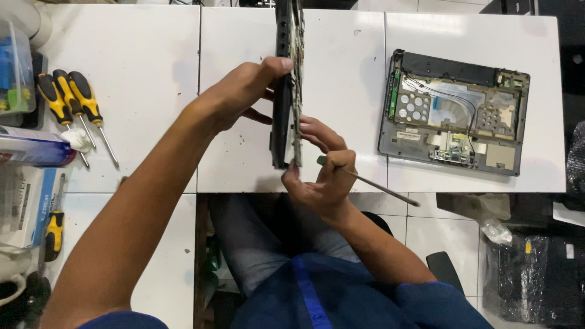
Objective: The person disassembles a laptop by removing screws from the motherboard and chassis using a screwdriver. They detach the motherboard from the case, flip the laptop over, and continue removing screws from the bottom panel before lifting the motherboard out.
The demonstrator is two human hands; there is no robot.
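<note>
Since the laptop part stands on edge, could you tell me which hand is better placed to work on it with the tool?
Probably the right hand: it holds the thin tool beside the panel, while the left hand steadies it.

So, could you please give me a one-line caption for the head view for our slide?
Left hand steadies an upright laptop panel on the white table while the right hand holds a thin tool.

You sit at a white surface (pixel 152 73) made of glossy panels with dark seams, marked by small scuffs. Overhead light glares off its far right corner. Below its edge, pale floor tiles (pixel 420 228) show, with a dark chair seat (pixel 445 268) beneath you.
</note>
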